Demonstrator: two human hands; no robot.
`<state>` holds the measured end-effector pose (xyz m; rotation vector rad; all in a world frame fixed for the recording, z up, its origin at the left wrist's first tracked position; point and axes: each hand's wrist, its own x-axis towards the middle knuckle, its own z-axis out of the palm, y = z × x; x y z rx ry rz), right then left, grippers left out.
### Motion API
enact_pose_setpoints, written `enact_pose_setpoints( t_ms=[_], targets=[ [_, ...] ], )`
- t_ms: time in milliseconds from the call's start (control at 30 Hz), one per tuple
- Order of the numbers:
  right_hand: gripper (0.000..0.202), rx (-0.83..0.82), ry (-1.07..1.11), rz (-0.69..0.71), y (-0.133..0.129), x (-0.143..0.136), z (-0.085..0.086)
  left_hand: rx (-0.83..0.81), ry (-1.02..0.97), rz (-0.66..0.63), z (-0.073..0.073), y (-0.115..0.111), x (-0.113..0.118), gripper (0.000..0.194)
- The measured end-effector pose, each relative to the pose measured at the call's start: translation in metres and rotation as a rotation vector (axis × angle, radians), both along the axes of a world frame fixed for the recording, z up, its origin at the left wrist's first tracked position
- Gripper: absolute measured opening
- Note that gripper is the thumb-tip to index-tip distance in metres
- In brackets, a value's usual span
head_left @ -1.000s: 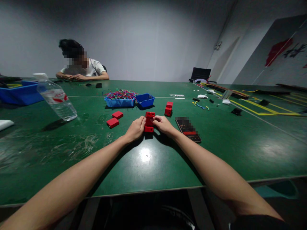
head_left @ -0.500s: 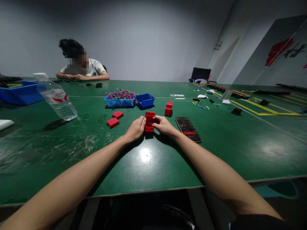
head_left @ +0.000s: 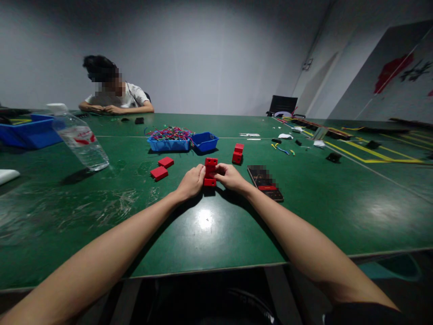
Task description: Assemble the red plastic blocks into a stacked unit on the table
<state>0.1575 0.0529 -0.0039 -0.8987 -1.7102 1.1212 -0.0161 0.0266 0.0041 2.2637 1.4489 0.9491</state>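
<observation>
1. A pale wall (head_left: 209, 58) fills the background.
2. The green desk (head_left: 230, 243) spreads across the view, its near edge running just in front of the person's body, and carries everything listed from item 5 on.
3. Across it at the far left sits a co-worker (head_left: 135, 95) in a white top, forearms on the far edge.
4. A black chair (head_left: 283, 104) stands beyond the far edge, right of centre.
5. A blue bin (head_left: 40, 135) sits at the left.
6. In front of the bin is a clear bottle (head_left: 81, 137) with a white cap and red-marked label, slanting in this view.
7. A blue tray (head_left: 169, 146) heaped with coloured wires (head_left: 172, 133) lies beyond the hands, with a smaller blue tray (head_left: 205, 143) right beside it.
8. The left hand (head_left: 191, 182) grips the left side of a red block; the right hand (head_left: 230, 177) pinches its right side.
9. A dark phone (head_left: 265, 183) lies just right of the right hand.
10. That held red block (head_left: 210, 169) is upright between the hands, holes showing on its front; whether it touches the surface I can't tell.
11. Another red block (head_left: 237, 154) stands beyond the right hand.
12. Two flat red pieces (head_left: 158, 173) lie close together, beyond and left of the left hand.
</observation>
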Motion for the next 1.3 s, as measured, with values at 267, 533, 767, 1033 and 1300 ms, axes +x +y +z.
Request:
enact_pose_setpoints(
  t_ms=[267, 533, 767, 1033, 1300],
  targets=[
    [0.035, -0.092, 0.094, -0.133, 0.0, -0.007, -0.002, -0.01, -0.069, -0.042, -0.001, 0.001, -0.002, 0.043],
    [0.038, -0.002, 0.237, -0.303, -0.005, -0.01, 0.007, -0.051, -0.133, -0.067, 0.002, -0.004, 0.0, 0.056],
    [0.04, -0.007, 0.262, -0.306, -0.006, -0.01, 0.008, -0.14, -0.262, -0.136, -0.001, -0.001, 0.002, 0.047],
    [0.049, -0.07, 0.273, -0.206, -0.015, -0.012, 0.016, -0.091, -0.445, 0.024, -0.01, 0.012, -0.001, 0.052],
    [0.044, -0.179, 0.254, -0.213, -0.005, -0.009, 0.007, 0.076, -0.418, 0.105, -0.008, 0.011, -0.002, 0.053]
  ],
)
